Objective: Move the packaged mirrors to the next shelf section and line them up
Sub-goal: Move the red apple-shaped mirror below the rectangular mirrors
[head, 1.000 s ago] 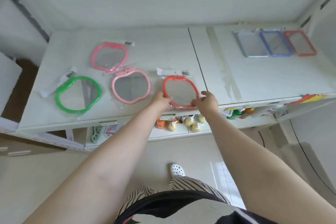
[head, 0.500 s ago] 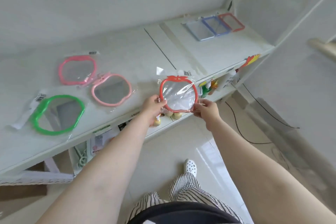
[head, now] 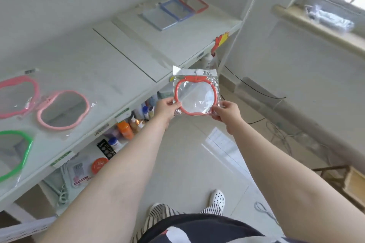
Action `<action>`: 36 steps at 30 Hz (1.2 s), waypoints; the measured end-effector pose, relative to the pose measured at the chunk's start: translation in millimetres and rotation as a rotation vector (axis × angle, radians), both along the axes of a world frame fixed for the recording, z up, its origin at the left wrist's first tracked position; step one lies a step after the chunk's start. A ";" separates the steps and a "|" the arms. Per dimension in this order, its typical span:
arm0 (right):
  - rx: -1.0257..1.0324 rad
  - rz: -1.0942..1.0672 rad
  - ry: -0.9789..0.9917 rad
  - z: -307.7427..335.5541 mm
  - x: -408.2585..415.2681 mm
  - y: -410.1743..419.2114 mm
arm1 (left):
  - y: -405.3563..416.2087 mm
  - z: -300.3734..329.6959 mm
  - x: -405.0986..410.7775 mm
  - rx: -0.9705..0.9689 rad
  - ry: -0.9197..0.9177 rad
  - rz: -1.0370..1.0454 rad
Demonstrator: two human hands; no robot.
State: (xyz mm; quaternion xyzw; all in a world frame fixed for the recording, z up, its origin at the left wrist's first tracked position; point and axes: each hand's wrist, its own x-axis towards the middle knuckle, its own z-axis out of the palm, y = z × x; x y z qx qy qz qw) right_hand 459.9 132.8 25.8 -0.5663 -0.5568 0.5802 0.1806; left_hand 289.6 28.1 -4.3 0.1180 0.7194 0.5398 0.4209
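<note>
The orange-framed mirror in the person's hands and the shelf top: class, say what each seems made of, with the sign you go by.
Orange-framed mirror: frame looks like smooth moulded plastic; the wrap is thin clear film, crinkled and glinting. Shelf top: probably white painted metal or laminate, flat with a dull sheen; cannot tell which.

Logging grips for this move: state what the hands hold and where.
Both hands hold the orange-framed packaged mirror: left hand at its lower-left edge, right hand at its lower-right edge.
</note>
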 end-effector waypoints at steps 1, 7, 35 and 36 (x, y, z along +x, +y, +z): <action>-0.001 -0.009 -0.011 -2.9 12.3 8.9 | 9.8 -3.2 10.8 -0.012 0.012 -0.005; -0.026 -0.030 -0.062 -16.3 87.4 69.1 | 70.9 -11.3 86.1 -0.011 -0.001 -0.025; 0.112 -0.055 -0.017 12.0 100.4 316.5 | 316.9 36.7 98.6 -0.003 0.072 -0.101; 0.117 -0.055 -0.012 15.4 94.2 326.2 | 326.1 40.5 93.3 0.015 0.047 -0.106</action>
